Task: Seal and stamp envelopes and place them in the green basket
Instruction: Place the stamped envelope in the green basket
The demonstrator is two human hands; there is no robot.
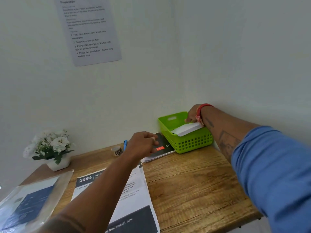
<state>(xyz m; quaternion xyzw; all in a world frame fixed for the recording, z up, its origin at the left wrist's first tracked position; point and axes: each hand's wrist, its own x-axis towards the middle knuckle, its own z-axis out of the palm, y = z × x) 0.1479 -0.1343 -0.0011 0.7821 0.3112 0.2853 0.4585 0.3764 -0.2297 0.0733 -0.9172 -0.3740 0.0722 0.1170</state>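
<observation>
Head view, sole camera: wooden desk [193, 190] set against a pale wall, seen from above and behind both forearms. Item, green basket [193, 142], at the far right corner of the desk, touching or just off the wall. Item, white envelope [188, 128], lying tilted across the basket's open top, long axis running left-low to right-high, near end resting over the front rim, not yet settled flat inside. Item, right hand [193, 113], reaching over the basket's far right edge, fingers curled down on the envelope's far upper edge and holding it; red wristband and blue sleeve on that arm. Item, left hand [143, 145], hovering loosely curled and empty above a dark booklet [164, 145] just left of the basket, touching nothing that can be made out. Governing relation: envelope sits directly under the right hand and above the basket floor, so the right hand is the nearer and the drop is straight down. Judged stage: placing, nearly done. Sundry: printed sheet [133, 190], plastic sleeve [30, 202], flower pot [55, 148], small tape roll [117, 150], blue pen [125, 144], wall notice [89, 29]. Not determinable: right fingertips hidden behind the envelope, basket floor, stamp and seal, further envelopes below
</observation>
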